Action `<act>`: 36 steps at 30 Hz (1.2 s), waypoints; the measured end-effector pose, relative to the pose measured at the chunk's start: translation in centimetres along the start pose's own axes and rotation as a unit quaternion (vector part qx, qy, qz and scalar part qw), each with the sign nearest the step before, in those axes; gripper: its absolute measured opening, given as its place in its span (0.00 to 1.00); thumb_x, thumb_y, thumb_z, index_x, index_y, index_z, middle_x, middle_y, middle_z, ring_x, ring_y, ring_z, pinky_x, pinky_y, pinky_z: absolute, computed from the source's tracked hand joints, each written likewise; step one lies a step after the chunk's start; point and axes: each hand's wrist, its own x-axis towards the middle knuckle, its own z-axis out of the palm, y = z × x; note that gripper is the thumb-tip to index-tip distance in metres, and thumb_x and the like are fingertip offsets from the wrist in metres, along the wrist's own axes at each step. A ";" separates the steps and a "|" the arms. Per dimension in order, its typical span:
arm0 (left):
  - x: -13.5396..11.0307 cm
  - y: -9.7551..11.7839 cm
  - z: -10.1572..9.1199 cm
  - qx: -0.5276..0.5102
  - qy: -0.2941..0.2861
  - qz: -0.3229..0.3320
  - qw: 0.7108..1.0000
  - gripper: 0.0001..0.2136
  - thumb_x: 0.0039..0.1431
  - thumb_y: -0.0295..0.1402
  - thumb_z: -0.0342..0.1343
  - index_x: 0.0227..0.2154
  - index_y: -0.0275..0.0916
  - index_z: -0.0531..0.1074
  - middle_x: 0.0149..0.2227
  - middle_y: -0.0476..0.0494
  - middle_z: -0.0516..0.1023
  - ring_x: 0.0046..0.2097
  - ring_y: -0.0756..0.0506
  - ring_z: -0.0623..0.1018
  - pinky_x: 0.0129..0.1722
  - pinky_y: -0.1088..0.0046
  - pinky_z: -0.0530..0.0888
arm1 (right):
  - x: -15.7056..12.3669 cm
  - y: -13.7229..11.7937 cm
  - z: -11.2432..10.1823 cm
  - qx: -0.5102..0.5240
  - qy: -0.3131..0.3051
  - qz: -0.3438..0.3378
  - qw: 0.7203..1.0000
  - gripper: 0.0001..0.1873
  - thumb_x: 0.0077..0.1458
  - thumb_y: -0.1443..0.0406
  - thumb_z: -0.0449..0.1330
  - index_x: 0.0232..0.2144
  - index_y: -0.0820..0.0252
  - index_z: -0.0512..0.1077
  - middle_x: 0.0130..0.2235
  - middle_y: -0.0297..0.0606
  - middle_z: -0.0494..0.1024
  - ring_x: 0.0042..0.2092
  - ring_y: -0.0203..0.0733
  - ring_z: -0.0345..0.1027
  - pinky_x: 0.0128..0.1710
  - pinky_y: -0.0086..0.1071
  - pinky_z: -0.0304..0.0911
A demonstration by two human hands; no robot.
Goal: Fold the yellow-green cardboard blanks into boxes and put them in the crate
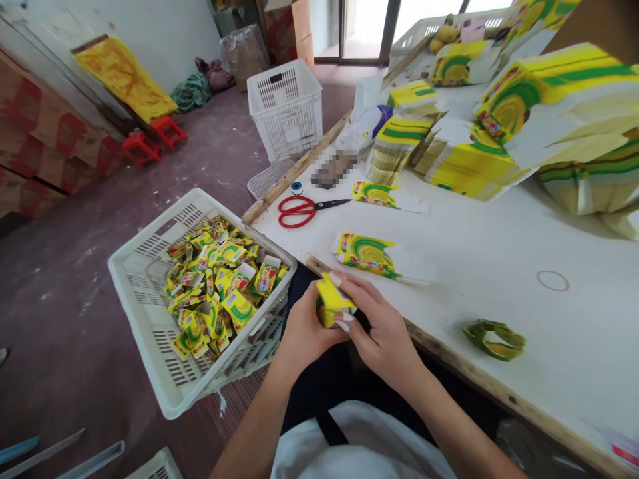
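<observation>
Between my two hands, just off the table's front edge, is a small yellow-and-green cardboard box (332,303). My left hand (307,329) wraps round its left side and underside. The fingers of my right hand (372,316) press on its top and right side. Just beyond my hands a flat printed carton (367,254) lies on the white table, with another flat carton (375,194) behind it. To my left stands a white plastic crate (144,332) with many small boxes (219,279) of the same print, some with flaps raised.
Red-handled scissors (298,211) and a blue spool (296,187) lie near the table corner. Stacks of flat cartons (464,159) stand at the table's back right. A green ring-shaped band (494,339) lies on the right. Another white crate (285,110) is on the floor.
</observation>
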 end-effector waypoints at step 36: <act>-0.3 0.6 -3.4 0.294 0.062 0.068 0.951 0.30 0.45 0.34 0.67 0.51 0.40 0.64 0.48 0.39 0.77 0.48 0.36 0.78 0.51 0.54 0.74 | 1.2 1.6 -1.1 -0.027 -0.010 0.085 0.996 0.37 0.49 0.63 0.65 0.60 0.57 0.59 0.55 0.49 0.73 0.55 0.54 0.71 0.55 0.50 0.66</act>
